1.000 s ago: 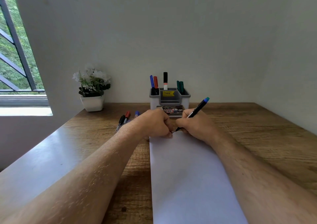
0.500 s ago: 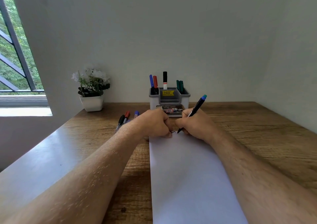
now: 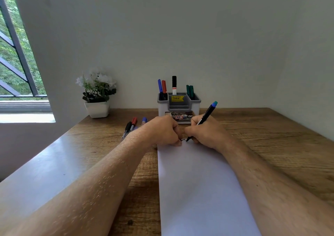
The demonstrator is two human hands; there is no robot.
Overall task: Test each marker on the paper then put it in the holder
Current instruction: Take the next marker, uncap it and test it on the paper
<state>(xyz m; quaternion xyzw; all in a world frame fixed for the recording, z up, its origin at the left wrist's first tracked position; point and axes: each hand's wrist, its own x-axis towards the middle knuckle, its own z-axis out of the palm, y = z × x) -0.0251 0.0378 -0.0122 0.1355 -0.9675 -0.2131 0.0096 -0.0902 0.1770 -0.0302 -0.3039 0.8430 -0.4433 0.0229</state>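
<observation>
Right hand [image 3: 206, 132] grips a black marker [image 3: 203, 120] with a blue-teal end cap, fingers curled round the barrel. The marker is tilted, cap end up and to the right, tip down on the far end of the white paper [image 3: 198, 190]. A small dark mark shows at the tip, just between the two hands.

Left hand [image 3: 162, 131] is fisted, knuckles up, resting on the far left corner of the paper, close beside the right hand. Cannot tell if it holds anything; no object visible in its grip.

The paper lies lengthwise on the wooden bench [image 3: 271, 145], running from the near edge up to the hands.

The holder [image 3: 179, 107], grey and white with a yellow price sticker, stands just behind the hands near the wall. In it, upright: blue and red markers in the left compartment, a black-capped white marker in the rear middle, green markers on the right.

Loose markers [image 3: 131, 127] lie on the bench left of the left hand: black cap, red cap, blue cap, partly hidden by the forearm.

A white pot with white flowers [image 3: 97, 94] stands far left by the wall. A barred window [image 3: 16, 55] is at the left edge.
</observation>
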